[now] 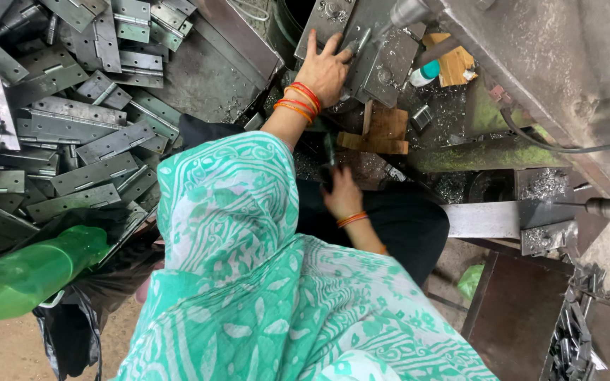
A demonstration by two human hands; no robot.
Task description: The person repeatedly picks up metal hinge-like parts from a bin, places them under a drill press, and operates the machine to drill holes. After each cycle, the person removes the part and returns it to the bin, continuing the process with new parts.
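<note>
My left hand [325, 69], with orange and red bangles at the wrist, reaches forward and lies on a grey metal hinge plate [383, 60] on the machine bed. Its fingers curl over the plate's edge, just below the machine's spindle [407, 13]. My right hand [342, 195], also bangled, is closer to my body and closed round a thin dark tool or handle [329, 152] that points up from the fist. A green and white patterned cloth [248, 268] covers my arms and lap.
A large heap of grey hinge plates [72, 120] fills the left side. A green plastic bottle [30, 271] lies at lower left. Wooden blocks [383, 130], metal shavings and a small teal-capped bottle [425, 73] sit on the bed. Scrap strips [577, 324] pile at lower right.
</note>
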